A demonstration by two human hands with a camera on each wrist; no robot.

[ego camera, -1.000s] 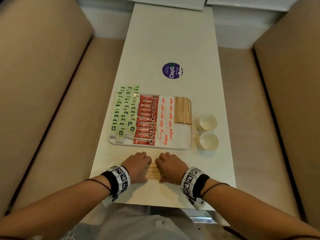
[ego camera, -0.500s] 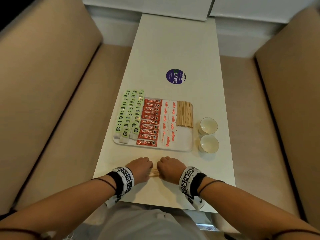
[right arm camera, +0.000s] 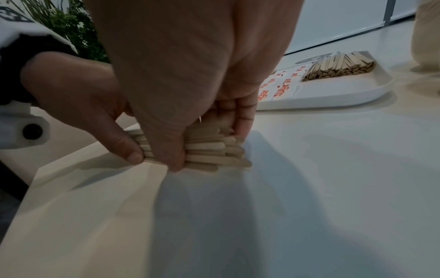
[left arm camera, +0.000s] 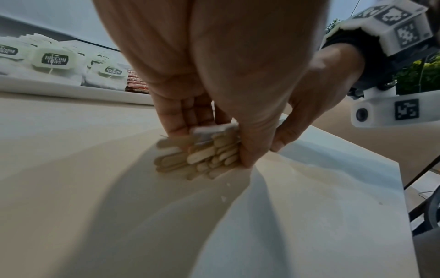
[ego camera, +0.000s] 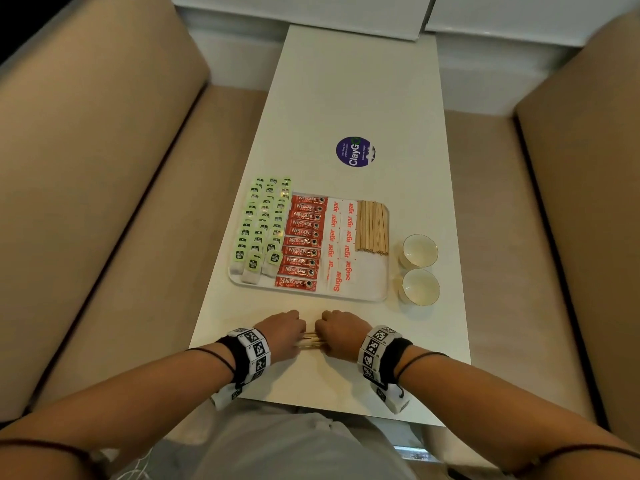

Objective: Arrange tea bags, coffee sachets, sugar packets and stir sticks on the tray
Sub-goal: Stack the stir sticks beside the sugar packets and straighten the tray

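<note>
Fingers: both hands curl round one bundle of stir sticks [ego camera: 310,341] on the table [ego camera: 346,98], thumbs on the near side and fingers [left arm camera: 176,120] on the far side, pinching the wood between them.
Left hand [ego camera: 282,332]: grips the left end of the bundle; the rounded stick tips poke out unevenly past the thumb in the left wrist view.
Right hand [ego camera: 341,336]: grips the right end, knuckles close to the left hand's, with only a short stretch of wood showing between them.
Bundle: lies crosswise on the bare table, just near of the tray [ego camera: 377,299].
Tray contents: tea bags [ego camera: 263,230] fill the left side, coffee sachets [ego camera: 304,240] come next, then sugar packets [ego camera: 341,237], and a laid stack of sticks [ego camera: 372,226] sits at the far right.
Free spot: the near-right part of the tray, below the laid stack, looks the likely place for this bundle.
Cups: two cups [ego camera: 419,268] stand just right of the tray.
Step in hand: squaring up the bundle, probably.
Doing it well: tap the ends level, keep the squeeze even so no stick slides out, turn the bundle lengthwise to match the laid stack, and set it down without nudging the sugar packets.
</note>
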